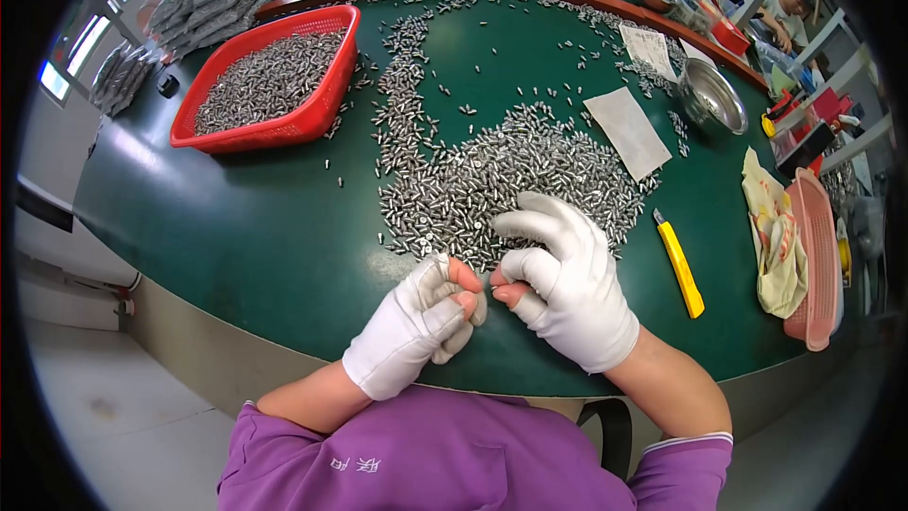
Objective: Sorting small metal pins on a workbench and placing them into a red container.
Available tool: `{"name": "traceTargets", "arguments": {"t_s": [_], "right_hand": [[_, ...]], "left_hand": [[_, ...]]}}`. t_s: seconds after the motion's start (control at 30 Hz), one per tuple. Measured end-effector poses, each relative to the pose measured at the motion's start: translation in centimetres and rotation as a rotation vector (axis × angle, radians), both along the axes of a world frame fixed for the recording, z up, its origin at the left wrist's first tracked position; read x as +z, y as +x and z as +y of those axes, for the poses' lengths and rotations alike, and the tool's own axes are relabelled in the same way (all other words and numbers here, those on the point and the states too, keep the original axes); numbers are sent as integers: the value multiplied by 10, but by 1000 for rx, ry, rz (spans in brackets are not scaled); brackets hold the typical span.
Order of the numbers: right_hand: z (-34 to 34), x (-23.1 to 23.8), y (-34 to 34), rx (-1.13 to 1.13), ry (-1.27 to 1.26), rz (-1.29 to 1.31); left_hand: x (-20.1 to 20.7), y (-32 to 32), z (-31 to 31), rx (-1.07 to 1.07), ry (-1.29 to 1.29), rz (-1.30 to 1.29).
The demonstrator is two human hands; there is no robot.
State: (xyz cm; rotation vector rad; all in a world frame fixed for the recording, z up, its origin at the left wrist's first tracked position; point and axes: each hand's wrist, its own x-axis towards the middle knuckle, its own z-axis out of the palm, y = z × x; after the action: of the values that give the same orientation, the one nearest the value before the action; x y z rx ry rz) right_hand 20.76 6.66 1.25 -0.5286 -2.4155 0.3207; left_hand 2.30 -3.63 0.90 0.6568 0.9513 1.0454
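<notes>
A broad heap of small silvery metal parts (511, 170), shaped like short pins, spreads over the green tabletop (284, 255). At its near edge my left hand (416, 317) is curled, thumb and forefinger pinched close together. Whatever lies between those fingertips is too small to make out. Just right of it, my right hand (567, 274) pinches with thumb and forefinger, its other fingers arched over the heap. What the right fingertips hold, if anything, I cannot make out. Both hands wear white gloves with the thumb and forefinger tips bare.
A red plastic basket (270, 132) full of such parts stands left. Right of the heap lie a sheet of paper (629, 132), a yellow utility knife (681, 270), a metal bowl (711, 97) and a pink basket (811, 265) with cloth. Filled bags (213, 5) are stacked far left. Another person (787, 14) sits far right.
</notes>
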Motion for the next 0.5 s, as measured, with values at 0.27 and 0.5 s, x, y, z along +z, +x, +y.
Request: {"name": "traceTargets", "arguments": {"t_s": [0.27,0.5], "right_hand": [[4,6,-3,192,-28,184],[5,1,0,114,9,161]], "left_hand": [[1,0,0,-57,-87,-2],[-6,-4,-1,-42,-22,-84]]}}
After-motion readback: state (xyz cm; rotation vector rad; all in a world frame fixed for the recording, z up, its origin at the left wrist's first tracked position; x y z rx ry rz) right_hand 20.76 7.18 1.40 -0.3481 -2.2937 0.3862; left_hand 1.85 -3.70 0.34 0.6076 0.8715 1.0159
